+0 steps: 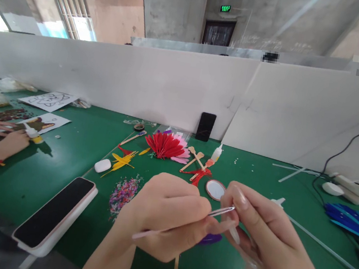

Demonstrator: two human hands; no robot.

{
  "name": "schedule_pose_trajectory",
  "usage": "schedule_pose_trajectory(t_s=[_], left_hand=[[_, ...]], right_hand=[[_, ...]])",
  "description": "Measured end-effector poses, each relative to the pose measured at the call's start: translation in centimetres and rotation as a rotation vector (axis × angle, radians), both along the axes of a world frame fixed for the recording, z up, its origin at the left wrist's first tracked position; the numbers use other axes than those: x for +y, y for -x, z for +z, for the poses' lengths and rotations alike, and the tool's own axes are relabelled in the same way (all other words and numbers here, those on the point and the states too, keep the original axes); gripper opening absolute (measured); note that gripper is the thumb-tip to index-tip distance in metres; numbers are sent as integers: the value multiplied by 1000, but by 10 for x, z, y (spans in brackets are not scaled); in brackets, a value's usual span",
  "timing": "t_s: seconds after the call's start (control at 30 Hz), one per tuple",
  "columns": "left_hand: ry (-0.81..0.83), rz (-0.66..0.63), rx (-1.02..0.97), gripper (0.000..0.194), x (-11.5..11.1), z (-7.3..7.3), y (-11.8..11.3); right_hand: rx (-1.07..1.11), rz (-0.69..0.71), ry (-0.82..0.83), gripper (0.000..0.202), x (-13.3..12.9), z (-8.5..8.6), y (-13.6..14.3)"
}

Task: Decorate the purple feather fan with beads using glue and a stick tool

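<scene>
My left hand (173, 217) is closed around a thin pair of tweezers (221, 211); its pale pink end sticks out below the fingers. The metal tips point right and meet the fingertips of my right hand (263, 225). That hand is pinched closed, and whatever sits between thumb and finger is too small to name. A whitish translucent piece (235, 234) shows under its fingers. Behind the hands lie a round white disc with a reddish rim (215, 189) and a purple piece (210, 239), partly covered. Colourful small bits (124, 194) are heaped beside my left wrist.
Red feathers (166, 145), yellow feathers (123, 160), wooden sticks (196, 159) and a glue bottle (217, 153) lie farther back. A phone (56, 212) rests at front left, blue feathers (353, 221) at right. Another person's hands (11, 139) work at far left.
</scene>
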State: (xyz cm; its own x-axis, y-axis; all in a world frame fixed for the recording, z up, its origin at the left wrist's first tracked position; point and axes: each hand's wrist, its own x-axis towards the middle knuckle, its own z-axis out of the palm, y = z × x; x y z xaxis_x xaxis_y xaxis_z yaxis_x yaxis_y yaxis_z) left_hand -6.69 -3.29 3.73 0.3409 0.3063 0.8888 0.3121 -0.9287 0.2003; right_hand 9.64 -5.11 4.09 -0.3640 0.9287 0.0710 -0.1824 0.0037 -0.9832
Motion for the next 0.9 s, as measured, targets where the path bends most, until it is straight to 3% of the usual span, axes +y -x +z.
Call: schedule_pose_trajectory(t_s=[0.23, 0.4, 0.9], left_hand=[[-21, 33, -137, 24, -5, 2, -4], [-38, 50, -34, 16, -1, 6, 0], [-31, 67, -12, 16, -1, 5, 3]], right_hand=[[-44, 18, -46, 39, 2, 3, -4], [-28, 22, -74, 36, 3, 0, -6], [5, 14, -53, 32, 7, 0, -8]])
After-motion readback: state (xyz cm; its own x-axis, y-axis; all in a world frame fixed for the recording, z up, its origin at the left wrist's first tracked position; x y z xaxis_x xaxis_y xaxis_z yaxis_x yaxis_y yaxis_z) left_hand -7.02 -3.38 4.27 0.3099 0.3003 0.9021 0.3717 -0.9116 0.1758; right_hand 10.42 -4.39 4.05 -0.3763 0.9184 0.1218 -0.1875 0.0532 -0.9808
